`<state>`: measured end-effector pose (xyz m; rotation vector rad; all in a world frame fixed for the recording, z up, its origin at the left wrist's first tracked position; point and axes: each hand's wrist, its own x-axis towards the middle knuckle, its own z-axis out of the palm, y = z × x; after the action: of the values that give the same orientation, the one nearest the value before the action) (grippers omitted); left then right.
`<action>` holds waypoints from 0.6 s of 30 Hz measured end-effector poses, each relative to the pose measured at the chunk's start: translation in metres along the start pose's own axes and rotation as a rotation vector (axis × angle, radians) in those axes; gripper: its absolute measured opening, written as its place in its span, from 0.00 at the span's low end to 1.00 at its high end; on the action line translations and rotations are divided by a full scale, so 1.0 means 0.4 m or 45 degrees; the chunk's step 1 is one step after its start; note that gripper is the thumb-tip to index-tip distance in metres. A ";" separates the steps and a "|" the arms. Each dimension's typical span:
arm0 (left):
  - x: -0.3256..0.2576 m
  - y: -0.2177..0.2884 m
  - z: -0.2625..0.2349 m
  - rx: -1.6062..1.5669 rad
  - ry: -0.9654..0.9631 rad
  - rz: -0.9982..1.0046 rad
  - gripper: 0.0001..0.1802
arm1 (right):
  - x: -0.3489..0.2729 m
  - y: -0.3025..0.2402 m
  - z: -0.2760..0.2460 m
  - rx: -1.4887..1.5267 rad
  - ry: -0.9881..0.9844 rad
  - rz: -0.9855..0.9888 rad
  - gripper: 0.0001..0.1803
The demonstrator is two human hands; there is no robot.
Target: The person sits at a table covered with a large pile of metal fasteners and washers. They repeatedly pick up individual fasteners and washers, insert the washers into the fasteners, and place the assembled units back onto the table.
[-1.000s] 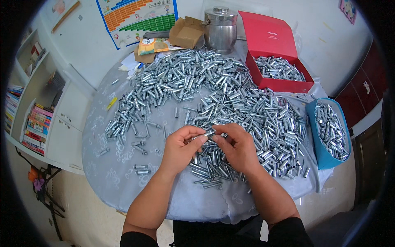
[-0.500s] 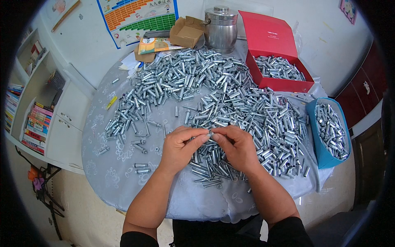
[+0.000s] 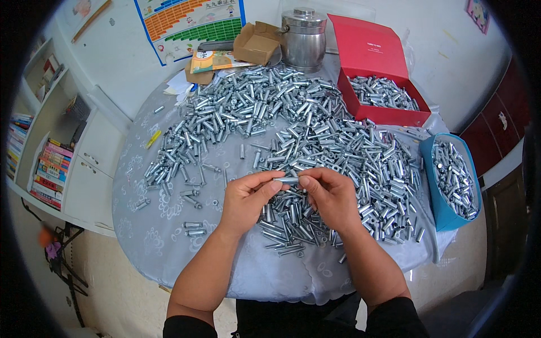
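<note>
"Holding what, exactly?"

"A slim silver metal cylinder (image 3: 289, 181), level and crosswise between the person's bare left hand (image 3: 248, 200) and bare right hand (image 3: 331, 197), over the loose heap of shiny metal pieces (image 3: 366, 163)."

"And the fingers?"

"Thumb and forefinger of each hand are nearly closed, pinching it toward opposite ends. I can't tell whether the right hand's curled fingers hide anything more."

"Which step is this?"

"Two-handed handling of a single piece, I'd judge. The next move probably calls for a steady pinch and both ends kept in line."

"How does it look?"

"Straight, bright and smooth-sided; the fingertips cover its ends."
</note>
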<state>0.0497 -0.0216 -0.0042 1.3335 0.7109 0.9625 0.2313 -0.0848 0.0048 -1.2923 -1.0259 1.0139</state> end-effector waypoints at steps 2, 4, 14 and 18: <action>0.000 -0.002 0.001 0.019 0.021 0.005 0.13 | 0.001 0.007 -0.001 -0.019 -0.008 -0.066 0.09; -0.001 -0.002 0.001 0.032 0.037 0.010 0.12 | 0.003 0.014 -0.002 -0.024 -0.023 -0.144 0.08; 0.002 -0.012 -0.012 -0.072 0.036 -0.012 0.14 | 0.005 0.020 -0.002 -0.144 -0.052 -0.073 0.11; 0.004 -0.014 -0.010 -0.091 0.029 -0.012 0.13 | 0.004 0.021 0.003 -0.020 -0.023 -0.066 0.12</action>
<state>0.0477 -0.0181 -0.0102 1.2577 0.6931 0.9878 0.2307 -0.0828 -0.0037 -1.2650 -1.0777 0.9811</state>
